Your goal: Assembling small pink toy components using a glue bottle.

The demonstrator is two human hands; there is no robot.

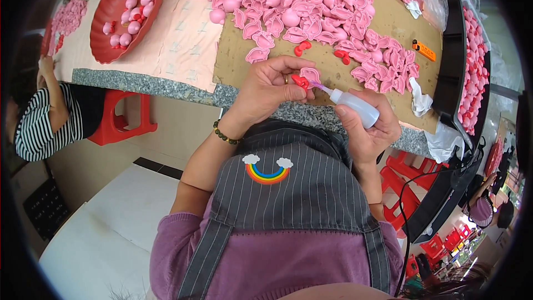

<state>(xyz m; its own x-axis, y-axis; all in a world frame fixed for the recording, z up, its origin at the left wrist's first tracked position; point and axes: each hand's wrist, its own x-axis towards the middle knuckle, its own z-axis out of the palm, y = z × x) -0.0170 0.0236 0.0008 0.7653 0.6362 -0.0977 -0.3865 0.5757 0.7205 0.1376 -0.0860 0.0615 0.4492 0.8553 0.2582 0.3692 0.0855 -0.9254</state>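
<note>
Between the thumb and fingers of my left hand (269, 86) is a small pink molded piece (310, 74) with a red bow (300, 81) beside or on it. My right hand (377, 125) is wrapped round a white squeeze bottle (360, 110), tilted to the left. Its thin purple nozzle (318, 85) reaches the bow and pink piece; whether it touches them I cannot tell. Two loose red bows, one left (302, 48) and one right (342, 56), lie on the cardboard (233, 50) just beyond my hands.
A heap of pink pieces (311, 0) covers the far cardboard. At the left stands a red bowl (100, 33) of pink balls. An orange-and-black object (423, 50), crumpled tissue (420, 99) and a black-rimmed tray (454, 78) are at the right. A person in stripes (47, 119) sits at left.
</note>
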